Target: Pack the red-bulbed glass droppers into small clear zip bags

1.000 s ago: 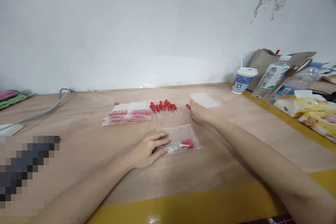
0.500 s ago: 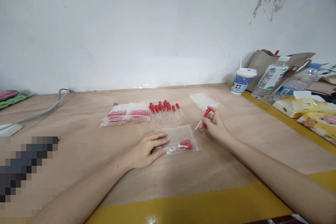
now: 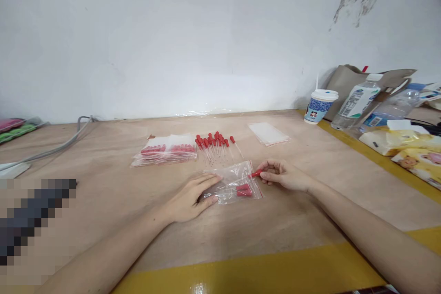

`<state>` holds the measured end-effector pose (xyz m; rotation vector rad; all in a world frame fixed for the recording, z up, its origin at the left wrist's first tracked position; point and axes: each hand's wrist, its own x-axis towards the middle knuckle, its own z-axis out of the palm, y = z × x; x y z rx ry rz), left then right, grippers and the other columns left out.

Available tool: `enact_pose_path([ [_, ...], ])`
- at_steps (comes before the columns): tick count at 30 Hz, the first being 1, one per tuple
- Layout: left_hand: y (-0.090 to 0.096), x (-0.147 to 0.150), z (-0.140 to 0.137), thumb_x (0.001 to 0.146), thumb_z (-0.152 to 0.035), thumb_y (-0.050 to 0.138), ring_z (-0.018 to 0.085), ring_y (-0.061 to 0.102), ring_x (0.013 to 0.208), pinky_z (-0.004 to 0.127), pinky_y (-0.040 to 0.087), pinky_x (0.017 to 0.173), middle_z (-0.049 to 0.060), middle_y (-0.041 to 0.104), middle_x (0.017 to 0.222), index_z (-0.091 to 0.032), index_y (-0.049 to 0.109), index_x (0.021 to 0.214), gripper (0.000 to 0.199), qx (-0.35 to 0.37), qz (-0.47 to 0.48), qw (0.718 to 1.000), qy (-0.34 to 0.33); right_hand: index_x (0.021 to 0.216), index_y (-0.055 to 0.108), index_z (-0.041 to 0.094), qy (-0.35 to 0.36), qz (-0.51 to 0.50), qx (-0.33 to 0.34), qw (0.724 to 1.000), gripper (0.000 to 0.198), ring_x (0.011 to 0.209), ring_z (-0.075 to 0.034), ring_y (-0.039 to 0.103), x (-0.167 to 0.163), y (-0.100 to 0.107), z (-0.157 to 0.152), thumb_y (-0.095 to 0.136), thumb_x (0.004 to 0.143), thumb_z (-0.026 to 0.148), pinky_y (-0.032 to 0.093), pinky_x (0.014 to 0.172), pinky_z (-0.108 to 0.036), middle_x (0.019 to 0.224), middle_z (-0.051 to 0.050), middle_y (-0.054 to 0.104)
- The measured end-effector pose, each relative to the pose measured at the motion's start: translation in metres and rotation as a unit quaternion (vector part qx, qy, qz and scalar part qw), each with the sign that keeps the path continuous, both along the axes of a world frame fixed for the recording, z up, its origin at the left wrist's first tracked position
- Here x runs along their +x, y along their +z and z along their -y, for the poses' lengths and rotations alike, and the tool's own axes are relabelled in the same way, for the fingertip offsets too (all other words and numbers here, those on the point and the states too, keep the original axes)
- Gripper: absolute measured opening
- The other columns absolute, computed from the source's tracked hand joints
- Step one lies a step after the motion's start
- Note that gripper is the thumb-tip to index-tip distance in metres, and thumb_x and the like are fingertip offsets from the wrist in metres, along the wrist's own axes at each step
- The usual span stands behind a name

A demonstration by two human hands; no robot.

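A clear zip bag (image 3: 230,178) lies flat on the table, with red-bulbed droppers (image 3: 244,189) inside it. Across its left part rests my left hand (image 3: 193,195), thumb and fingers spread flat on the plastic. My right hand (image 3: 278,174) pinches the red bulb of another dropper (image 3: 255,173) at the bag's right-hand mouth. This dropper's glass end points left into the bag; its tip is hard to make out. Just behind the bag lies a pile of loose droppers (image 3: 215,142), with one dropper (image 3: 233,140) apart on the right.
Filled bags (image 3: 165,151) are stacked at the left, and flat bags (image 3: 268,133) lie at the back right. A paper cup (image 3: 317,106), a bottle (image 3: 356,103) and a tissue pack (image 3: 389,140) stand along the right. A grey cable (image 3: 62,142) runs at far left.
My right hand has brought its dropper down and left, from tilted beside the bag to lying level with its glass end in the bag's mouth. My left hand has stayed in place.
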<state>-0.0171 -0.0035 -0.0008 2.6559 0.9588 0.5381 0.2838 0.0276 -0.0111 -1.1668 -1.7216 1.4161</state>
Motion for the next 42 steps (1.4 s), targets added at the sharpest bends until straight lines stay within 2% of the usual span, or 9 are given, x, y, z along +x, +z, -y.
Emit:
enact_pose_path([
  [3,0.001,0.000,0.000,0.089,-0.034,0.045,0.023,0.044,0.119,0.043,0.036,0.100,0.007,0.049,0.128,-0.024,0.037,0.133,0.045,0.000,-0.002,1.000,-0.001,0.085,0.062,0.017,0.043,0.078,0.089,0.992,0.027,0.051,-0.008,0.046,0.001,0.002,0.001,0.061,0.072,0.041,0.036,0.048,-0.021,0.060,0.003,0.054],
  [8,0.001,0.000,0.000,0.089,-0.035,0.046,0.024,0.044,0.119,0.044,0.036,0.100,0.007,0.049,0.129,-0.024,0.037,0.133,0.046,-0.002,-0.009,1.000,0.008,0.083,0.069,0.019,0.040,0.108,0.224,0.968,0.020,0.069,-0.013,0.051,-0.013,0.000,0.002,0.058,0.076,0.034,0.042,0.064,-0.026,0.079,-0.004,0.058],
  [14,0.000,-0.001,0.000,0.089,-0.035,0.046,0.024,0.043,0.120,0.043,0.035,0.101,0.007,0.048,0.129,-0.022,0.038,0.132,0.046,0.001,-0.011,1.000,0.011,0.068,0.066,0.018,-0.053,0.117,0.209,0.969,0.020,0.063,-0.013,0.050,-0.026,-0.009,0.004,0.062,0.071,0.038,0.041,0.059,-0.026,0.069,-0.002,0.056],
  [17,0.001,0.000,0.000,0.089,-0.033,0.045,0.023,0.044,0.119,0.042,0.036,0.101,0.007,0.049,0.129,-0.023,0.039,0.132,0.044,-0.002,-0.013,1.000,0.011,0.064,0.063,0.018,-0.023,0.108,0.230,0.967,0.021,0.071,-0.014,0.052,-0.027,-0.005,0.003,0.058,0.074,0.036,0.042,0.067,-0.027,0.073,-0.002,0.058],
  [22,0.000,0.000,-0.001,0.090,-0.031,0.044,0.022,0.041,0.122,0.041,0.034,0.103,0.007,0.046,0.132,-0.023,0.045,0.129,0.040,-0.007,-0.017,1.000,0.002,0.071,0.060,0.016,-0.023,0.114,0.096,0.989,0.018,0.062,-0.012,0.053,-0.019,0.009,-0.022,0.059,0.071,0.034,0.042,0.058,-0.023,0.067,0.000,0.060],
  [27,-0.001,-0.001,-0.003,0.090,-0.031,0.044,0.022,0.039,0.124,0.042,0.032,0.103,0.006,0.044,0.134,-0.025,0.044,0.129,0.040,-0.007,-0.023,1.000,-0.010,0.081,0.057,0.014,-0.158,0.278,0.172,0.932,0.015,0.068,-0.013,0.057,-0.044,0.011,-0.067,0.055,0.074,0.027,0.042,0.059,-0.021,0.077,-0.004,0.063],
  [32,-0.001,-0.002,-0.003,0.091,-0.031,0.043,0.021,0.038,0.125,0.041,0.032,0.104,0.006,0.043,0.135,-0.025,0.044,0.130,0.039,-0.016,-0.030,0.999,-0.013,0.103,0.052,0.011,-0.160,0.340,0.200,0.905,0.033,0.087,-0.022,0.059,-0.082,0.014,-0.097,0.057,0.076,0.028,0.042,0.072,-0.029,0.097,-0.015,0.063],
  [39,-0.002,-0.002,-0.001,0.091,-0.032,0.043,0.021,0.039,0.124,0.042,0.031,0.104,0.006,0.044,0.133,-0.024,0.043,0.130,0.040,-0.004,-0.029,1.000,-0.011,0.129,0.033,0.007,-0.081,0.368,0.213,0.901,0.057,0.091,-0.027,0.059,-0.063,0.019,-0.092,0.054,0.077,0.016,0.042,0.078,-0.033,0.101,-0.019,0.063],
  [42,-0.001,-0.001,-0.001,0.090,-0.032,0.043,0.021,0.040,0.123,0.042,0.031,0.104,0.006,0.046,0.132,-0.024,0.043,0.130,0.040,-0.003,-0.031,0.999,-0.005,0.136,0.017,0.009,-0.126,0.260,0.210,0.934,0.064,0.078,-0.021,0.062,-0.038,0.020,-0.073,0.047,0.080,0.017,0.047,0.072,-0.032,0.093,-0.012,0.063],
])
